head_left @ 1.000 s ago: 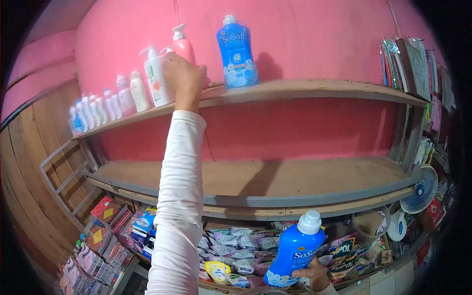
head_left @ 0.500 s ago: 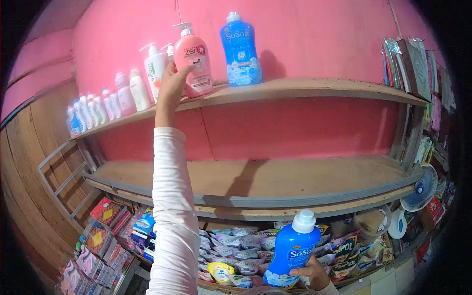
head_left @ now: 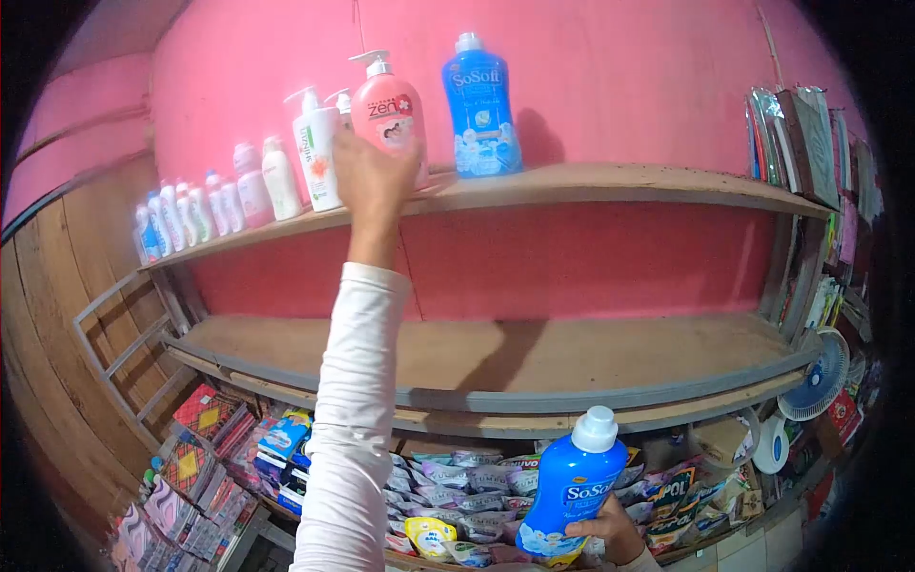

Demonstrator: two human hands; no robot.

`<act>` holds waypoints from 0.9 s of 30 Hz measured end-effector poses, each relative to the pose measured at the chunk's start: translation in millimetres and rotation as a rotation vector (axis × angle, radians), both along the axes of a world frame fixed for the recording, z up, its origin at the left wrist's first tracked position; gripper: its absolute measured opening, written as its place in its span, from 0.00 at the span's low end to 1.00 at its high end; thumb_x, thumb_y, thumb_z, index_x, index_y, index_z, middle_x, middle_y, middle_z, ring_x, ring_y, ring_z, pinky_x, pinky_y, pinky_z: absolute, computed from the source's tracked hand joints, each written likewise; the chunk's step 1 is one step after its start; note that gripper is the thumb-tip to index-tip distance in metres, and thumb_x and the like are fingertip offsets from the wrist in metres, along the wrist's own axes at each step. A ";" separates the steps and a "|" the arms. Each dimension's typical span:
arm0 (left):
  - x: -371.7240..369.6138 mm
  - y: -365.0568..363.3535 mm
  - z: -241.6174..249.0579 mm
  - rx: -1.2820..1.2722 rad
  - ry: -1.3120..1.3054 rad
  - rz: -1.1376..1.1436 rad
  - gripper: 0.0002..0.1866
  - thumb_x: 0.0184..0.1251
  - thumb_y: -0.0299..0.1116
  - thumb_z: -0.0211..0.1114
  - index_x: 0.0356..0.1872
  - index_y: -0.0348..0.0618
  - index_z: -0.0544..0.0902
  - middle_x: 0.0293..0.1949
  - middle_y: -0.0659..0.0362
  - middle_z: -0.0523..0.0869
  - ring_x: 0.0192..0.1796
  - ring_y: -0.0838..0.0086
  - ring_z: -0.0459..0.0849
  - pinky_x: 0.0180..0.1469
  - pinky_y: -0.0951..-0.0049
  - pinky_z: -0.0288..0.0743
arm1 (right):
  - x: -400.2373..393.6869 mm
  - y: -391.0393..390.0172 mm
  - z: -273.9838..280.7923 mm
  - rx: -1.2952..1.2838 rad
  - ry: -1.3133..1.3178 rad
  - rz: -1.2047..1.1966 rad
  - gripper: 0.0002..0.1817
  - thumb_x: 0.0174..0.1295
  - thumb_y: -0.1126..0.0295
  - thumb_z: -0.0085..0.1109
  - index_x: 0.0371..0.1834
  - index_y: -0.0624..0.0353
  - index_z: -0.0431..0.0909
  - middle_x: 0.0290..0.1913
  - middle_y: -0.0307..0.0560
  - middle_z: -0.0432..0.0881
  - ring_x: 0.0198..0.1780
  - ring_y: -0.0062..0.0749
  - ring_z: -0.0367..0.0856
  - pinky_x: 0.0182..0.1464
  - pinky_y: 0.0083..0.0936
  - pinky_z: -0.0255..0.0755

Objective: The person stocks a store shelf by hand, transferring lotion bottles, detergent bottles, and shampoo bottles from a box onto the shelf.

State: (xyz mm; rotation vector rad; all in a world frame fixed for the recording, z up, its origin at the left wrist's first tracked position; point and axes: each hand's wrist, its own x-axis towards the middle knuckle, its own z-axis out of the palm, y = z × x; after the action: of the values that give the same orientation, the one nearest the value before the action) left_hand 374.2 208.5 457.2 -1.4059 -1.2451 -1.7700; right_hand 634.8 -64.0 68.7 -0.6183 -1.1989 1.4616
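My left hand (head_left: pixel 374 181) is raised at the upper shelf, in front of the lower part of a pink Zen pump bottle (head_left: pixel 386 107). Motion smears its fingers, and it hides the bottle's base. Just right of that bottle stands a blue SoSoft bottle (head_left: pixel 483 114) with a white cap, upright on the shelf. Low at the right, my right hand (head_left: pixel 610 530) is closed around a second blue SoSoft bottle (head_left: pixel 572 486), held nearly upright. A white pump bottle (head_left: pixel 316 157) is close on the left of my left hand.
Smaller bottles (head_left: pixel 191 214) line the left end of the upper shelf (head_left: pixel 610 183). Folders (head_left: pixel 801 143) stand at its right end. Below the lower shelf (head_left: pixel 610 353) lie rows of packets (head_left: pixel 457 496), with boxes (head_left: pixel 205 410) to the left and a fan (head_left: pixel 815 377) at right.
My left hand has shifted right, from the pink bottle's left side to across its front. That bottle keeps its place beside the blue one. My right hand still holds its bottle.
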 end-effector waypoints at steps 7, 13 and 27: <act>25.1 -6.1 10.3 -0.286 -0.037 0.162 0.64 0.39 0.45 0.85 0.70 0.25 0.50 0.56 0.35 0.72 0.58 0.47 0.78 0.56 0.57 0.82 | -10.3 -1.3 43.4 0.014 -0.018 -0.075 0.47 0.43 0.75 0.82 0.69 0.60 0.65 0.58 0.47 0.79 0.58 0.34 0.80 0.60 0.35 0.77; 12.0 3.9 6.2 -0.203 -0.012 -0.116 0.66 0.36 0.40 0.83 0.71 0.20 0.46 0.56 0.30 0.72 0.58 0.42 0.78 0.59 0.57 0.79 | -9.2 -3.5 61.4 0.029 -0.016 -0.125 0.46 0.41 0.78 0.81 0.67 0.61 0.67 0.57 0.47 0.81 0.57 0.33 0.81 0.60 0.35 0.77; -6.1 9.2 13.0 -0.258 -0.007 -0.418 0.67 0.35 0.39 0.79 0.73 0.18 0.43 0.61 0.26 0.69 0.65 0.42 0.73 0.66 0.59 0.74 | -7.8 3.4 50.5 0.017 -0.024 -0.140 0.44 0.43 0.76 0.82 0.67 0.61 0.67 0.57 0.48 0.81 0.56 0.32 0.82 0.60 0.34 0.78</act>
State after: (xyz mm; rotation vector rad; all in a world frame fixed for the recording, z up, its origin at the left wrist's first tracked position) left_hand 368.1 217.8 470.3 -1.9228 -1.2889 -1.9306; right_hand 627.0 -60.6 119.1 -0.6957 -1.1618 1.3291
